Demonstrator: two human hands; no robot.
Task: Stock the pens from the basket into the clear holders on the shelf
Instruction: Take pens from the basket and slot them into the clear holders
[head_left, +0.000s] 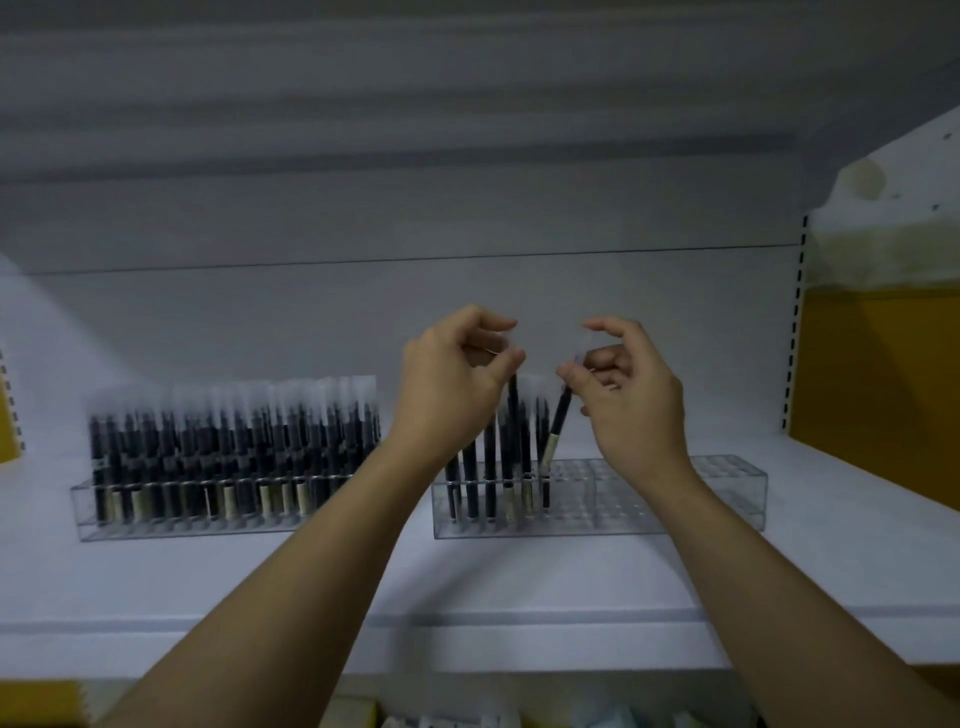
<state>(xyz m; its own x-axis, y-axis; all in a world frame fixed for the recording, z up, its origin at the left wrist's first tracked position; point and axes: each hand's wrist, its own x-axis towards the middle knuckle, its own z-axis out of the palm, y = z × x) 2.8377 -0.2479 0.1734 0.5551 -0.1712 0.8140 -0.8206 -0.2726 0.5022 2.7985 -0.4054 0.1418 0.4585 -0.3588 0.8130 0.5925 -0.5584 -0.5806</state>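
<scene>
Right hand is nearly closed, thumb and forefinger pinching the clear cap of a slanted pen. The other fingers are loosely curled. The dark barrel runs down toward 7 o'clock, its tip just at the holes of the right clear holder; I'd say it is tilted to find a free hole. At 9 o'clock from it, close by, the left hand is curled too. It seems to pinch the top of an upright pen that stands higher than its neighbours, probably steadying it. Only the left end of this holder is filled. Further out at 9 o'clock, the left clear holder on the white shelf is packed full. No basket is in view.
</scene>
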